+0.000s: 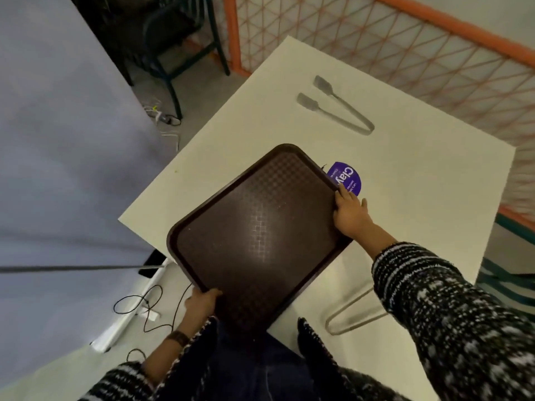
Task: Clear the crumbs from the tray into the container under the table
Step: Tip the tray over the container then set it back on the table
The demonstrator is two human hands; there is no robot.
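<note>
A dark brown textured tray (254, 235) is held over the near left corner of the white table (405, 175), its near end sticking out past the table edge. My left hand (202, 303) grips the tray's near left edge. My right hand (348, 215) holds its right rim, fingers on the edge. I can make out only a few faint specks on the tray surface. No container under the table shows in this view.
Metal tongs (335, 105) lie at the far side of the table. A round purple sticker (346, 176) lies beside the tray's right corner. Cables (144, 308) run across the floor at the left. A dark chair (173, 39) and an orange mesh fence (405, 53) stand beyond.
</note>
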